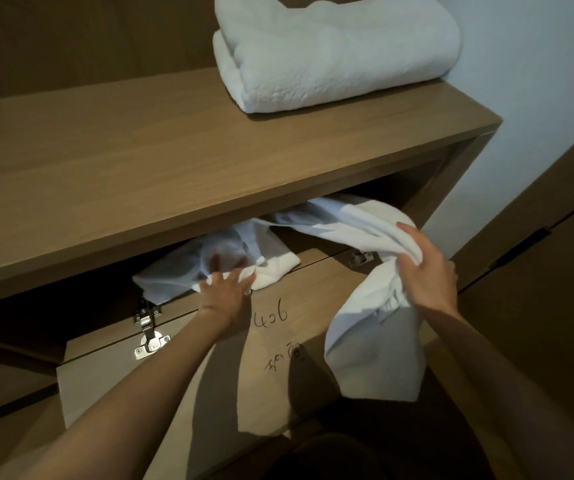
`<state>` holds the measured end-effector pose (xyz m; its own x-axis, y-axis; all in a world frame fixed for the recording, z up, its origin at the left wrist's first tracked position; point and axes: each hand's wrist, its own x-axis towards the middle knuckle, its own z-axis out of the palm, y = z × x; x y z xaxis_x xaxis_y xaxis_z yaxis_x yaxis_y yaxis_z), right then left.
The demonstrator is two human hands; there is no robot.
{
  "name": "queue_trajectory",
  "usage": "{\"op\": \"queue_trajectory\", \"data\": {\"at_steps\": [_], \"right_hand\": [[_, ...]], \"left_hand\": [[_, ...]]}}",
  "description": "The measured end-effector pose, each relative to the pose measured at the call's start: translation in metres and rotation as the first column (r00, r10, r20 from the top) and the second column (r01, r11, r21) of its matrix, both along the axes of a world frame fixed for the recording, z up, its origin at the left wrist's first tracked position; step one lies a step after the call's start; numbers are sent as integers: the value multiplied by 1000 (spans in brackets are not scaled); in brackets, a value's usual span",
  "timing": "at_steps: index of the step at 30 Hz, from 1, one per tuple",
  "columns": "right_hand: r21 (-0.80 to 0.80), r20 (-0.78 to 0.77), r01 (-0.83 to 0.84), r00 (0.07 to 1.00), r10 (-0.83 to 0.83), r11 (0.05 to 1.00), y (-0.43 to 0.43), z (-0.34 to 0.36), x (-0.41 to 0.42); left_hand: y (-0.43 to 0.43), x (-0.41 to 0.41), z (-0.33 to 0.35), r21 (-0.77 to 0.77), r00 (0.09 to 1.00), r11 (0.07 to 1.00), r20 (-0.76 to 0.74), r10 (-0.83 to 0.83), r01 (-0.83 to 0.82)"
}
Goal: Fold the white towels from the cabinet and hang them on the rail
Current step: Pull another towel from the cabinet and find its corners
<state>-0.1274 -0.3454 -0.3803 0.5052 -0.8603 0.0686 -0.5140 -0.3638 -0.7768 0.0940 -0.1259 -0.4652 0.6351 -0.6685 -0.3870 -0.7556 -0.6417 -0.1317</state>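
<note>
Right hand fists a bunched limp white terry towel, which hangs half out of the brown wooden cabinet, probably to free it for folding. Left hand, fingers straight, rests on second crumpled white towel at the opening, likely steadying it.

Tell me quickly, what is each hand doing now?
Left hand: open, touching the crumpled white towel inside the wooden cabinet.
Right hand: grips the hanging white towel.

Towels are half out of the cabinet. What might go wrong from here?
The towel gripped by the right hand trails past the door hinge and may snag. Its loose end hangs low and might drag. The second towel under the left hand spills onto the open door and may slide out.
</note>
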Motion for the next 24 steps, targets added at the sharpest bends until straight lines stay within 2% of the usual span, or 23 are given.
{"op": "queue_trajectory", "data": {"at_steps": [3,6,11,16,19,24], "right_hand": [[-30,56,41,998,-39,999,1,17,-17],[-64,56,28,998,-25,998,3,24,-27],[-97,-17,-53,999,52,994,24,53,-27],[-38,-130,-60,990,55,997,43,124,-33],[-26,-187,-105,977,98,994,48,184,-41],[52,-187,-150,970,157,987,53,296,-55]], "left_hand": [[-8,11,10,29,981,983,-64,182,-181],[-14,13,20,18,968,972,-93,235,-234],[-21,-23,58,-183,983,973,-142,112,-138],[-31,-66,138,-445,943,889,-327,-53,-105],[-35,-88,198,-489,906,860,-416,-81,-147],[-27,-117,306,-429,847,886,-524,-88,-173]]}}
